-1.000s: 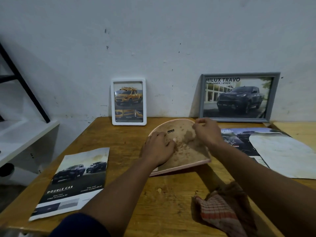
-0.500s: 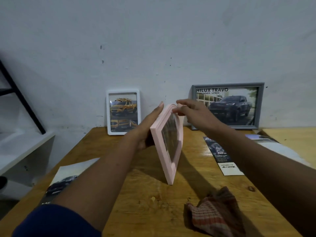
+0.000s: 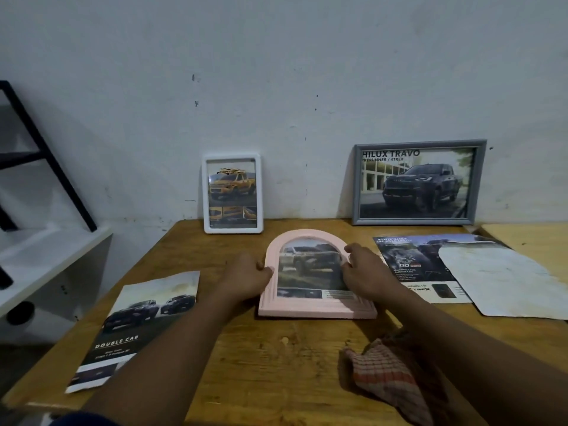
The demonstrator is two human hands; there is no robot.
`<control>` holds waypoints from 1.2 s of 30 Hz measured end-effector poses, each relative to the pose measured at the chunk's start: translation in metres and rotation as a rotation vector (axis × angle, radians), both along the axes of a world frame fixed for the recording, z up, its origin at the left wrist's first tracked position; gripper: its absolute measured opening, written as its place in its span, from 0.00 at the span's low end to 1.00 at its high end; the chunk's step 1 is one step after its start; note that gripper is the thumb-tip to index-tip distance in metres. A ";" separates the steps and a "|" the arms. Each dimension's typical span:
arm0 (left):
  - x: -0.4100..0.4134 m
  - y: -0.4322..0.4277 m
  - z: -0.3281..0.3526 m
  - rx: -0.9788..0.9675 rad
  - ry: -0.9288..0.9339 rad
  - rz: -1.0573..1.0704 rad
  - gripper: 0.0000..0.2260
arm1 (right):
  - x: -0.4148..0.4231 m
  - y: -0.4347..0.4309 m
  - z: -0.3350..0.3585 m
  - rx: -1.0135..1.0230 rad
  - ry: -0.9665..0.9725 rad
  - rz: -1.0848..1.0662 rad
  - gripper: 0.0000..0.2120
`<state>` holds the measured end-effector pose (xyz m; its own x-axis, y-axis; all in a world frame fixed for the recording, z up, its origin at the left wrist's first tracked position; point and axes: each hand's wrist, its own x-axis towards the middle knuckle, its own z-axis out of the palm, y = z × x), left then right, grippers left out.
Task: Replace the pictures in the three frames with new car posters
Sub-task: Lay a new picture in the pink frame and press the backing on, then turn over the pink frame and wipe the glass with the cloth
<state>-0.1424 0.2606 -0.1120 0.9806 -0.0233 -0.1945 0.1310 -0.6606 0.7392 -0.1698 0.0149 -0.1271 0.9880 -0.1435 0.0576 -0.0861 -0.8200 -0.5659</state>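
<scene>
Three frames: the pink frame (image 3: 316,310) lies face up on the tabletop (image 3: 276,364) (a car picture inside), left hand (image 3: 247,279) and right hand (image 3: 367,273) gripping its sides with curled fingers. White frame (image 3: 232,193) and grey frame (image 3: 418,182) lean on the wall (image 3: 276,87). Flat: left poster (image 3: 138,327), right poster (image 3: 412,265), one cloth (image 3: 387,373).

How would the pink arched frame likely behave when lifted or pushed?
Probably rigid: the pink arched frame has a thick moulded border. Flat bottom edge, so unlikely to roll. Perhaps light: left hand and right hand hold its sides.

Pink frame (image 3: 316,310); white frame (image 3: 232,230); checked cloth (image 3: 387,373).
</scene>
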 end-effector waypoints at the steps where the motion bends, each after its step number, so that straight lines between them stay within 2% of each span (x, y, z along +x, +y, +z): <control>1: 0.001 -0.001 -0.006 0.152 -0.113 -0.021 0.10 | -0.002 0.000 -0.002 -0.073 -0.007 0.011 0.24; 4: -0.002 -0.007 -0.018 0.402 -0.342 -0.098 0.14 | -0.010 0.002 -0.010 -0.295 -0.020 0.068 0.25; 6: -0.003 -0.011 -0.028 0.457 -0.332 -0.185 0.23 | -0.014 0.005 -0.015 -0.376 -0.022 0.078 0.25; 9: -0.008 -0.014 -0.045 0.491 -0.319 -0.263 0.29 | -0.017 0.007 -0.020 -0.348 -0.054 0.094 0.24; 12: -0.007 -0.013 -0.052 0.535 -0.322 -0.270 0.30 | -0.018 0.005 -0.023 -0.345 -0.072 0.112 0.23; 19: -0.006 -0.012 -0.046 0.655 -0.320 -0.294 0.31 | -0.015 -0.005 -0.001 -0.266 0.098 0.175 0.26; 22: -0.008 -0.012 -0.042 0.661 -0.358 -0.275 0.30 | -0.030 -0.017 0.019 -0.250 0.097 0.163 0.27; 29: -0.023 -0.015 -0.037 0.595 -0.340 -0.260 0.31 | -0.094 -0.035 0.033 -0.191 0.172 0.288 0.26; 33: -0.043 -0.026 -0.038 0.577 -0.338 -0.282 0.31 | -0.134 -0.027 0.014 -0.097 0.127 0.370 0.34; 36: -0.055 -0.029 -0.043 0.586 -0.311 -0.307 0.33 | -0.162 -0.021 -0.014 -0.223 0.003 0.427 0.39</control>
